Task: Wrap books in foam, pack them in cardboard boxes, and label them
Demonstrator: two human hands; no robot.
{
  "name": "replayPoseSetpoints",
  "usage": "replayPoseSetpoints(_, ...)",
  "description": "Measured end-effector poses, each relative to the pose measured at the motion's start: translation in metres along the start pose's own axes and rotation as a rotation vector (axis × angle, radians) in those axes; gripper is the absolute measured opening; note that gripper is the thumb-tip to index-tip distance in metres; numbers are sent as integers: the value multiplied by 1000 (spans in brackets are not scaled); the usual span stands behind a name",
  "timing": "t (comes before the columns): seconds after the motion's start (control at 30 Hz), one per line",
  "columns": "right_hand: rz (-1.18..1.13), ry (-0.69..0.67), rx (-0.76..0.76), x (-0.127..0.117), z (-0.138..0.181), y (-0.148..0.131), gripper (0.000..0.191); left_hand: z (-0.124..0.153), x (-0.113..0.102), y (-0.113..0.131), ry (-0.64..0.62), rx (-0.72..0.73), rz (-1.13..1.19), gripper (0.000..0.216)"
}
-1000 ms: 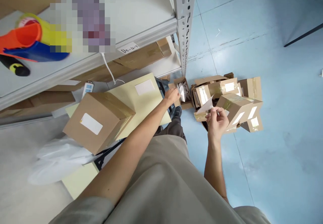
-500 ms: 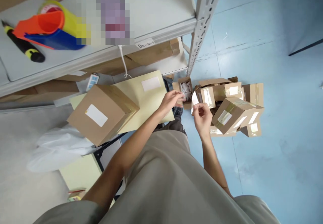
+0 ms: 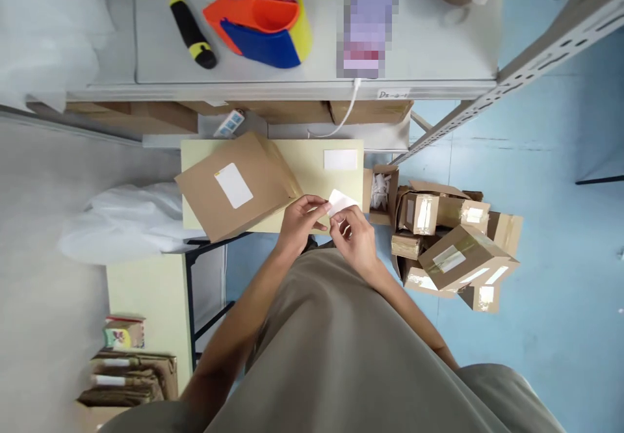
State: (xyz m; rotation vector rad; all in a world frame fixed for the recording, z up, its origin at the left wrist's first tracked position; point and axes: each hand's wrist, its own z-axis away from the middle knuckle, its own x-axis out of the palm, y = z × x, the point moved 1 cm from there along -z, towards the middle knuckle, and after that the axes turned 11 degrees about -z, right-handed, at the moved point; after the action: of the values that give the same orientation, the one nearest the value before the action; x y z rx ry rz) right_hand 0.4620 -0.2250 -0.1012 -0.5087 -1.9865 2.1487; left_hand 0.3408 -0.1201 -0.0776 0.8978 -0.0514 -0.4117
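Left hand [image 3: 298, 220] and right hand [image 3: 358, 238] both pinch a blank white sticker [image 3: 341, 200], just right of the brown box [image 3: 266, 176]. The box's address label [image 3: 233, 185] shows no writing.

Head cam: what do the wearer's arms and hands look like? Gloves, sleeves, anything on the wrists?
Both hands are bare: no gloves on the left hand or the right hand. Both forearms are uncovered, and no watch or wristband shows at either wrist. The left sleeve and right sleeve are short, plain khaki-grey fabric like the rest of the top, with no print or markings visible.
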Motion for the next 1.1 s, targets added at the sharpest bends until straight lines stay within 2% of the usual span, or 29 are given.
replayPoseSetpoints(0.13, 33, -74, -23, 40, -2, -9, 20, 0, -42, -6, 91, 25, 125, 46)
replayPoseSetpoints(0.23, 8, -101, -52, 69, -5, -20, 22, -4, -88, -7, 163, 45, 233, 45)
replayPoseSetpoints(0.33, 13, 64, -63, 93, -11, -32, 22, -5, -145, -8, 193, 52, 337, 43)
replayPoseSetpoints(0.43, 18, 238, 3, 120, -18, -41, 24, -2, -204, -10, 188, 56, 391, 40)
replayPoseSetpoints(0.53, -21, 245, 109, 160, -23, -47, 30, 1, -256, -16, 164, 60, 372, 35)
replayPoseSetpoints(0.67, -80, 186, 209, 219, -23, -52, 38, 2, -311, -27, 126, 68, 313, 34)
replayPoseSetpoints(0.77, -94, 176, 234, 254, -20, -55, 37, 0, -342, -36, 100, 60, 319, 35)
replayPoseSetpoints(0.87, -62, 176, 234, 277, -15, -58, 36, -5, -364, -44, 71, 45, 329, 36)
replayPoseSetpoints(0.97, -45, 159, 248, 291, -13, -60, 36, -11, -376, -47, 36, 32, 321, 41)
replayPoseSetpoints(1.1, -56, 169, 280, 302, -14, -62, 34, -20, -383, -44, 10, 46, 278, 47)
